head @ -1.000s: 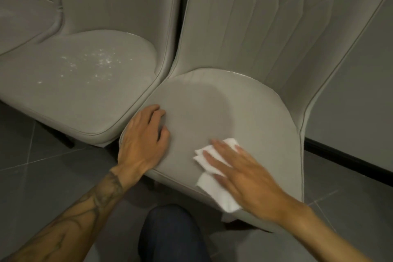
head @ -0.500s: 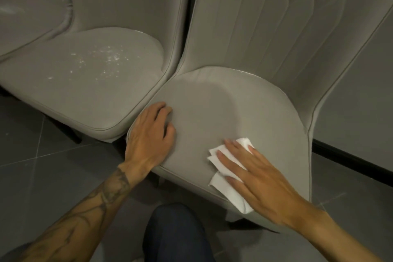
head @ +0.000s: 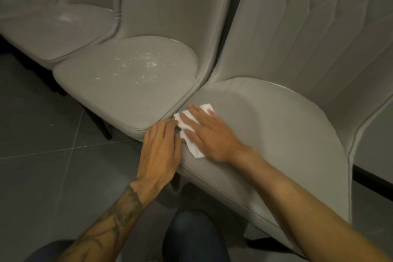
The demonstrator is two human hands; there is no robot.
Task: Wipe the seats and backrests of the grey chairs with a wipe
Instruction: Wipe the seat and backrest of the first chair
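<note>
Three grey chairs stand side by side. The right chair's seat has a darker wiped patch near its middle, and its quilted backrest rises behind. My right hand lies flat on a white wipe, pressing it onto the seat's front left corner. My left hand rests on that same corner's edge, fingers apart, touching the wipe's edge. The middle chair's seat carries scattered white specks. A third chair seat shows at the far left.
Dark grey floor tiles spread at the left and below. My knee in dark trousers is at the bottom centre. A grey wall with a black skirting strip runs behind the right chair.
My right hand has slid the wipe leftward across the seat from its front middle to the front left corner, beside my left hand. The view has shifted, showing more of the left chairs.
</note>
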